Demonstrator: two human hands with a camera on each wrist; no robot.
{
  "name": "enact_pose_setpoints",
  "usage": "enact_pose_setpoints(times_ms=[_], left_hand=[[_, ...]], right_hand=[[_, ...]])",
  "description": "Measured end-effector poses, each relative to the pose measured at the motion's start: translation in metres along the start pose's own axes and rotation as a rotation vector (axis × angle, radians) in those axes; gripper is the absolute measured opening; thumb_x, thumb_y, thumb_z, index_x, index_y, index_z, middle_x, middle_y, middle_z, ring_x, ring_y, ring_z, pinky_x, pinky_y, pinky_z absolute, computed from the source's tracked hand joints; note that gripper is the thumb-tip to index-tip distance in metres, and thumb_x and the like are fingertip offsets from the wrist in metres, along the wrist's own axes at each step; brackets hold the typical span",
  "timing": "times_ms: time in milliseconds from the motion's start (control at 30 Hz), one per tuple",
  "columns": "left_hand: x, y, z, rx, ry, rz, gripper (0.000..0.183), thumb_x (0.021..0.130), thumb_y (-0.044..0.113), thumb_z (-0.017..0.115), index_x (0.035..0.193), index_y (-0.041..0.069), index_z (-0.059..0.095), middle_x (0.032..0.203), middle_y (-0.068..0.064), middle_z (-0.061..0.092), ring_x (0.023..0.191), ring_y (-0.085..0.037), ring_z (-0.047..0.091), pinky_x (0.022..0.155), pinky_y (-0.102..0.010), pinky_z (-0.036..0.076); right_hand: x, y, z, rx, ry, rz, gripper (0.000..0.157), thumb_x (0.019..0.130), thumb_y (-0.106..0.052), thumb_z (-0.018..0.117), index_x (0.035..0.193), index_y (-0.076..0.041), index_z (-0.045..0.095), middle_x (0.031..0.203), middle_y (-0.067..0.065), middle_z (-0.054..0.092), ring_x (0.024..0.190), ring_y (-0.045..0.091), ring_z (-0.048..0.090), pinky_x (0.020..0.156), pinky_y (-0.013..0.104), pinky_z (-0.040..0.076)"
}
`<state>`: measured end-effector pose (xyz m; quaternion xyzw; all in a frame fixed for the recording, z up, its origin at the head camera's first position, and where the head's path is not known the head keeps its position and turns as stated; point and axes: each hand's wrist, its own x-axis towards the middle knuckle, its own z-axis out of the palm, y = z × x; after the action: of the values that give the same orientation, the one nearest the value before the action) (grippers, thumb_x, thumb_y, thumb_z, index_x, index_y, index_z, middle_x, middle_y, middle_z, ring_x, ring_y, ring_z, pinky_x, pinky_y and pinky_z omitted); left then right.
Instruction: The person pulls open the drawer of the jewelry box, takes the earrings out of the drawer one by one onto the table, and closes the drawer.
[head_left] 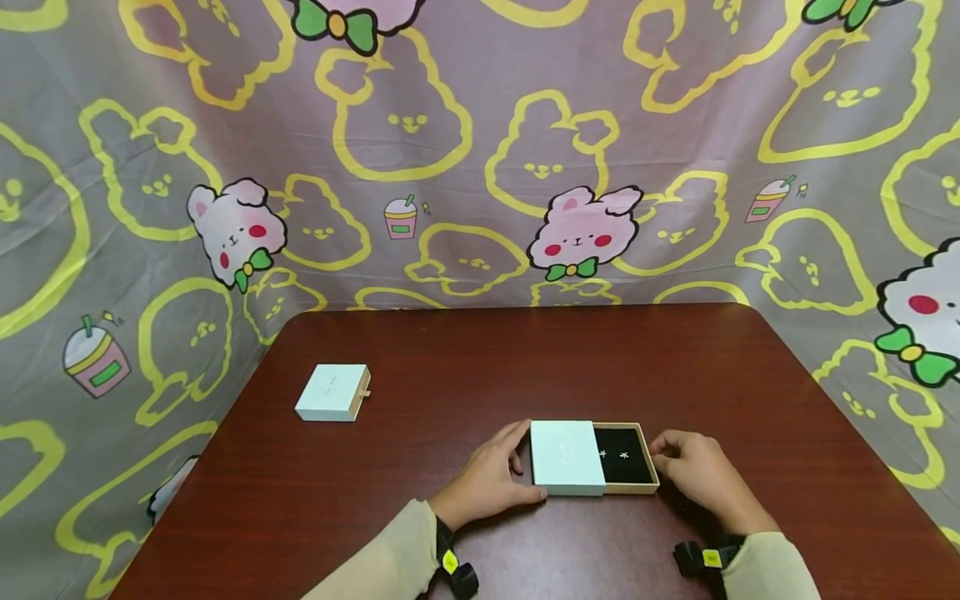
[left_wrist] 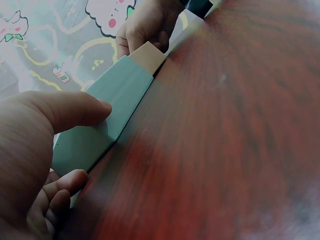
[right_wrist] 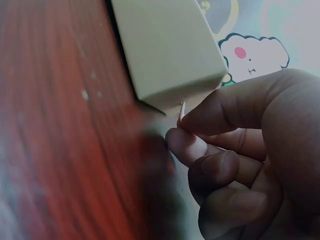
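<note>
A pale mint jewelry box lies on the table with its tan drawer pulled partway out to the right. On the drawer's black insert sits a pair of small silvery star-shaped earrings. My left hand grips the box's outer sleeve at its left end; in the left wrist view the thumb presses its near side. At the other end, my right hand pinches a small ribbon pull tab on the drawer's end between thumb and forefinger.
A second mint box, closed and with a small tab on its right side, lies farther back at the left. The dark red-brown wooden table meets a cartoon-patterned cloth at its back and sides.
</note>
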<state>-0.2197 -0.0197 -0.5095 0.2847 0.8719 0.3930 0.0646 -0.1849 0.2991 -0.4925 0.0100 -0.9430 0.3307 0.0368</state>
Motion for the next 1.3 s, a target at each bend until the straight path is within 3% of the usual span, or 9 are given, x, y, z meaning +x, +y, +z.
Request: enact_pose_setpoints(times_ms=[300, 567, 667, 867, 1000, 1300], left_hand=[[0.001, 0.000, 0.001, 0.031, 0.014, 0.001, 0.101, 0.072, 0.039, 0.085, 0.153, 0.009, 0.031, 0.145, 0.002, 0.040, 0.074, 0.001, 0.051, 0.080, -0.025, 0.043], [0.001, -0.001, 0.002, 0.031, 0.020, 0.016, 0.101, 0.072, 0.040, 0.085, 0.152, 0.008, 0.033, 0.144, 0.002, 0.041, 0.074, 0.001, 0.050, 0.075, -0.024, 0.043], [0.001, -0.001, 0.001, 0.038, 0.019, 0.019, 0.101, 0.072, 0.041, 0.085, 0.152, 0.008, 0.033, 0.145, 0.002, 0.041, 0.074, 0.002, 0.050, 0.075, -0.023, 0.043], [0.002, -0.002, 0.001, 0.032, 0.017, 0.021, 0.101, 0.072, 0.040, 0.086, 0.152, 0.007, 0.033, 0.145, 0.002, 0.040, 0.074, 0.001, 0.050, 0.074, -0.023, 0.043], [0.002, -0.001, 0.000, 0.026, 0.019, 0.019, 0.101, 0.072, 0.040, 0.086, 0.152, 0.007, 0.033, 0.144, 0.002, 0.041, 0.074, 0.001, 0.050, 0.076, -0.023, 0.043], [0.000, -0.001, 0.000, 0.012, 0.010, 0.008, 0.102, 0.073, 0.041, 0.085, 0.153, 0.009, 0.031, 0.144, 0.004, 0.040, 0.074, 0.000, 0.050, 0.071, -0.024, 0.044]], right_hand=[[0.000, 0.002, -0.003, -0.029, 0.036, -0.012, 0.008, 0.085, -0.006, 0.065, 0.086, -0.011, 0.072, 0.078, -0.001, 0.065, 0.070, 0.017, 0.053, 0.062, 0.035, 0.042], [-0.003, -0.006, -0.008, -0.045, 0.218, -0.039, 0.011, 0.090, -0.010, 0.063, 0.095, -0.008, 0.072, 0.076, -0.003, 0.066, 0.067, 0.015, 0.057, 0.060, 0.034, 0.044], [-0.004, -0.009, -0.008, -0.031, 0.286, -0.089, 0.008, 0.090, -0.010, 0.066, 0.095, -0.010, 0.073, 0.075, -0.005, 0.065, 0.066, 0.013, 0.057, 0.057, 0.032, 0.045], [-0.005, -0.011, -0.001, -0.016, 0.356, -0.279, 0.011, 0.082, -0.006, 0.076, 0.086, -0.016, 0.073, 0.073, -0.014, 0.060, 0.063, 0.004, 0.055, 0.058, 0.023, 0.044], [-0.004, -0.011, 0.003, -0.055, 0.323, -0.340, 0.012, 0.081, -0.008, 0.078, 0.084, -0.019, 0.074, 0.082, -0.017, 0.062, 0.069, 0.002, 0.055, 0.061, 0.024, 0.046], [-0.006, -0.015, 0.005, -0.075, 0.155, -0.302, 0.010, 0.083, -0.013, 0.078, 0.090, -0.020, 0.076, 0.083, -0.018, 0.055, 0.067, 0.002, 0.049, 0.058, 0.026, 0.042]])
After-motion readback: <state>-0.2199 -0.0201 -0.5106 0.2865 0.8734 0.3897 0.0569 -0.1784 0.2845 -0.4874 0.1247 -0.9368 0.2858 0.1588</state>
